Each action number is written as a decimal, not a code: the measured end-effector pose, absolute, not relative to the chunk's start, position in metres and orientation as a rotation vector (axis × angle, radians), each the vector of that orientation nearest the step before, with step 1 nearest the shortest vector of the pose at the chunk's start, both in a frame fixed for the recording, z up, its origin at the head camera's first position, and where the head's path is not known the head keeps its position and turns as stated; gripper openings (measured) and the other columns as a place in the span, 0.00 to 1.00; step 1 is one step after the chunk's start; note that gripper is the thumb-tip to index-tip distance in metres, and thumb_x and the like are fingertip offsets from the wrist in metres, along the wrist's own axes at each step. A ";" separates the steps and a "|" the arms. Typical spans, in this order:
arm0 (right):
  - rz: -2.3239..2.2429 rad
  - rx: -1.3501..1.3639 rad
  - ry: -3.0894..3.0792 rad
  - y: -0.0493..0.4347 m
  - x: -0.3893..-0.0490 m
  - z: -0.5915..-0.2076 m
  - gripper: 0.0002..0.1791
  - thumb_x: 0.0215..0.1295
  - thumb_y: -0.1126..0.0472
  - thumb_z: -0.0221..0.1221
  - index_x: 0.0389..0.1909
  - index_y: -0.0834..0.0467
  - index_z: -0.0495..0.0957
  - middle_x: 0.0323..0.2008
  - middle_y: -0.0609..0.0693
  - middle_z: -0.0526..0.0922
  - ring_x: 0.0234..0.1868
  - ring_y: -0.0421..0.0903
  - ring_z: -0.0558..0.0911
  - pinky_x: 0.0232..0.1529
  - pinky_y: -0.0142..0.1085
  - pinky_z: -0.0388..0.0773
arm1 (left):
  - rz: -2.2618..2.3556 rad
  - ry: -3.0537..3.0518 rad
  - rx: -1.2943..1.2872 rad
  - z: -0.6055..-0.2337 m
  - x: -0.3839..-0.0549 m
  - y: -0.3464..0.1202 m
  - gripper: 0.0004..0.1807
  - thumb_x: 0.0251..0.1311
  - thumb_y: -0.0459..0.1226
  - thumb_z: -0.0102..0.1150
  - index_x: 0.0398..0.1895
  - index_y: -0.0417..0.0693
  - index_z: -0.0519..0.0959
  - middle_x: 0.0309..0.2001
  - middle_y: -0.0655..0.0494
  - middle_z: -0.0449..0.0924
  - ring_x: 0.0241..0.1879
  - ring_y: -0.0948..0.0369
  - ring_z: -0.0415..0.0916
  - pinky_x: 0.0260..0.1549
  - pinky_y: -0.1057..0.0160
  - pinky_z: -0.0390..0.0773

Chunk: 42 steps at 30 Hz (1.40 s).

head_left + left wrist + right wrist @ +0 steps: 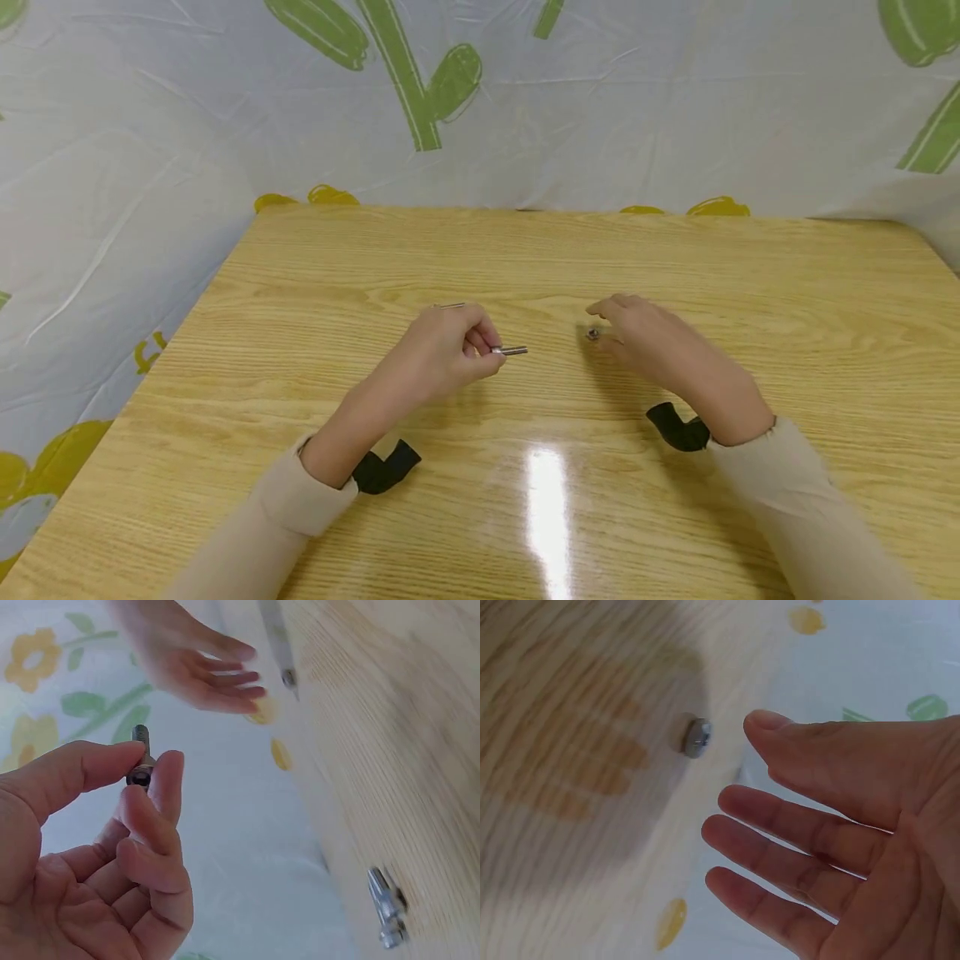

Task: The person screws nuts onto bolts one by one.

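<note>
My left hand (450,350) pinches a silver socket-head bolt (513,351) between thumb and fingertips, above the table. In the left wrist view the bolt's threaded shank (140,735) points away and its hex socket faces the camera. My right hand (652,342) hovers with fingers spread and relaxed, holding nothing. Just off its fingertips a small metal nut (697,738) lies on the wooden table. Beyond my left hand, mostly hidden by it in the head view, more bolt-like metal hardware (386,907) lies on the tabletop.
The wooden table (525,267) reaches back to a pale, flower-printed cloth (570,125), which also hangs at the left. Black curved pieces (388,468) show at both wrists, beside the beige sleeves. A bright light reflection (547,508) lies on the near tabletop.
</note>
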State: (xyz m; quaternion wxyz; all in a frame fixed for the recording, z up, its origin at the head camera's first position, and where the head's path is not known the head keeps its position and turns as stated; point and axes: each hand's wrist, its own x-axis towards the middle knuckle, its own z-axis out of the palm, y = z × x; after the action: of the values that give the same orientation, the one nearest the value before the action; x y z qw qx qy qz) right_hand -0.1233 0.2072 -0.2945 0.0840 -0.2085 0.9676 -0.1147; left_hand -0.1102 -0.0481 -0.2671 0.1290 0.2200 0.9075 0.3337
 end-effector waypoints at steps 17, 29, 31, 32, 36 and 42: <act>-0.349 -0.465 2.782 0.201 -0.148 -0.312 0.11 0.66 0.63 0.55 0.43 0.67 0.75 0.42 0.59 0.75 0.39 0.51 0.76 0.38 0.41 0.73 | 1.255 2.505 0.645 -0.266 -0.096 -0.036 0.06 0.59 0.40 0.60 0.36 0.48 0.78 0.33 0.58 0.80 0.33 0.65 0.75 0.34 0.69 0.76; -0.368 -0.455 2.774 0.204 -0.149 -0.314 0.08 0.67 0.63 0.54 0.36 0.65 0.72 0.35 0.57 0.76 0.31 0.47 0.72 0.31 0.36 0.69 | 1.311 2.491 0.646 -0.271 -0.097 -0.034 0.07 0.60 0.40 0.60 0.37 0.49 0.79 0.33 0.59 0.81 0.32 0.66 0.76 0.34 0.68 0.77; -0.361 -0.462 2.783 0.204 -0.150 -0.314 0.08 0.66 0.63 0.54 0.37 0.66 0.73 0.35 0.57 0.77 0.31 0.47 0.72 0.31 0.36 0.70 | 1.318 2.497 0.634 -0.271 -0.097 -0.034 0.07 0.60 0.40 0.60 0.37 0.49 0.79 0.33 0.59 0.81 0.31 0.66 0.76 0.33 0.68 0.77; -0.359 -0.463 2.787 0.204 -0.150 -0.314 0.08 0.66 0.64 0.53 0.38 0.67 0.74 0.36 0.58 0.77 0.31 0.46 0.73 0.32 0.36 0.70 | 1.321 2.500 0.626 -0.271 -0.097 -0.034 0.07 0.60 0.40 0.60 0.38 0.49 0.79 0.33 0.60 0.81 0.31 0.66 0.76 0.33 0.68 0.77; -0.401 -0.470 2.795 0.207 -0.149 -0.312 0.10 0.65 0.66 0.51 0.42 0.68 0.75 0.38 0.60 0.79 0.31 0.46 0.75 0.33 0.38 0.72 | 1.331 2.513 0.584 -0.271 -0.097 -0.034 0.07 0.60 0.41 0.60 0.37 0.50 0.79 0.33 0.61 0.80 0.31 0.65 0.76 0.32 0.67 0.76; -0.538 -0.565 2.800 0.212 -0.142 -0.303 0.09 0.62 0.65 0.54 0.41 0.66 0.75 0.32 0.55 0.80 0.31 0.45 0.77 0.34 0.39 0.74 | 1.365 2.519 0.561 -0.271 -0.097 -0.034 0.06 0.59 0.41 0.61 0.36 0.51 0.79 0.33 0.61 0.80 0.30 0.64 0.75 0.31 0.65 0.76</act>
State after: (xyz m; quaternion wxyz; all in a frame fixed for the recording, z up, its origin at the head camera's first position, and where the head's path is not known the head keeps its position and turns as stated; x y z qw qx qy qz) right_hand -0.1423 0.2119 -0.3029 0.1173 -0.1930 0.9566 -0.1840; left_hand -0.0973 -0.0344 -0.2706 0.1108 0.1911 0.8575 0.4646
